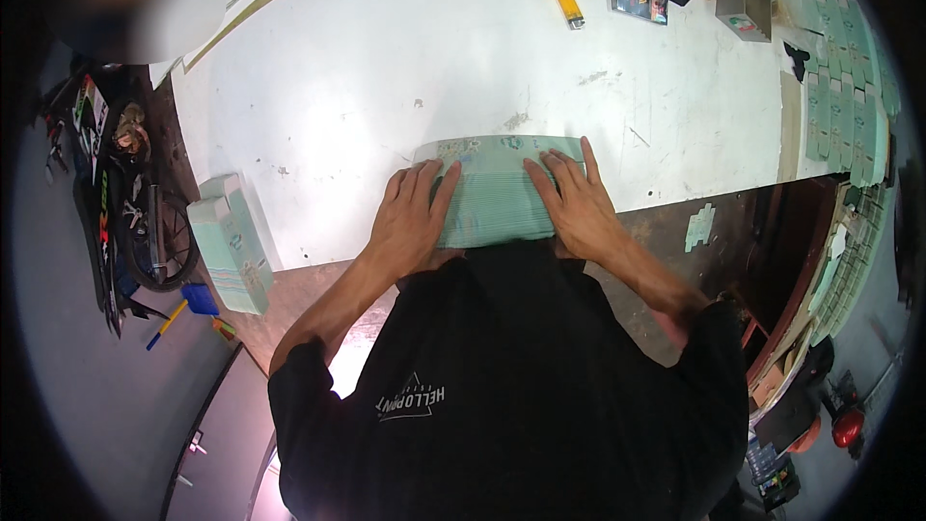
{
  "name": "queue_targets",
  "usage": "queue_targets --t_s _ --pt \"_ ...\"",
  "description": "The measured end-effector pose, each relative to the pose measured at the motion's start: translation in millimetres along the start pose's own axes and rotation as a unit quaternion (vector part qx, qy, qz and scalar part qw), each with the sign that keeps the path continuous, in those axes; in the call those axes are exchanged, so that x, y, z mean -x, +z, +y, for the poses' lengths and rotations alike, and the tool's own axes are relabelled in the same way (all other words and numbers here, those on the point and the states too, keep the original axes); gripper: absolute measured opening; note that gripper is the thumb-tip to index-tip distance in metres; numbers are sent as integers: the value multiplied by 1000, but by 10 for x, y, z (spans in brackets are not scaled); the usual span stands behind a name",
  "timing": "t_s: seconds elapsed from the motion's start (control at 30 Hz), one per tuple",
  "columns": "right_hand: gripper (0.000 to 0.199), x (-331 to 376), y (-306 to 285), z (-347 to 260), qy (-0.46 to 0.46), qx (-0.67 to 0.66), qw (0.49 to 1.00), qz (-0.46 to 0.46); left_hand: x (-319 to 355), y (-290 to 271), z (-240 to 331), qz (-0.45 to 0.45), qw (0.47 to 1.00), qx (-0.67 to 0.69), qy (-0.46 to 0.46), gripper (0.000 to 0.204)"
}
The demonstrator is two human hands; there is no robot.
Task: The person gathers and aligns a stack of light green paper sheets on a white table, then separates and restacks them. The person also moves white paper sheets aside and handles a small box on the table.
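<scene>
At the near edge of the white worktable (386, 68) lies a thick stack of pale green printed card sheets (497, 195), its long axis running left to right. Left hand (410, 222) and right hand (579, 207) rest flat on its two ends, fingers spread forward, equally near, gripping nothing.
</scene>
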State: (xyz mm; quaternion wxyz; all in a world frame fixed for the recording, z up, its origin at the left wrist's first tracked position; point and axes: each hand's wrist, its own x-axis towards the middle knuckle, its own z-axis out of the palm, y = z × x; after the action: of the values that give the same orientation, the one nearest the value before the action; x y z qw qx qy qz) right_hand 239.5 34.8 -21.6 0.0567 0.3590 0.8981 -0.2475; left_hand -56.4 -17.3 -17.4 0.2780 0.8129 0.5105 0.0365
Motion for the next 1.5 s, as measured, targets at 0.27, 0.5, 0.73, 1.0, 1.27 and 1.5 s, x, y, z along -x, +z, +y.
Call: queue_targets --t_s 0.27,0.5,0.73,1.0,1.27,1.5 --pt "89 -168 167 216 -71 -47 986 144 -36 87 -168 49 999 -7 0 83" --pt "90 -543 -21 69 3 53 991 122 -313 6 -23 96 989 -84 -79 103" --pt "94 -646 176 313 -74 43 988 132 -532 88 -87 107 987 -121 -15 103" --pt "100 -632 87 276 -69 83 974 199 -757 38 -19 -3 994 -87 -72 85" --pt "103 -204 723 -296 70 -730 541 410 -299 -87 278 222 932 251 -136 79" --pt "61 -100 211 -469 -20 -703 632 326 16 373 702 236 875 412 -91 79"
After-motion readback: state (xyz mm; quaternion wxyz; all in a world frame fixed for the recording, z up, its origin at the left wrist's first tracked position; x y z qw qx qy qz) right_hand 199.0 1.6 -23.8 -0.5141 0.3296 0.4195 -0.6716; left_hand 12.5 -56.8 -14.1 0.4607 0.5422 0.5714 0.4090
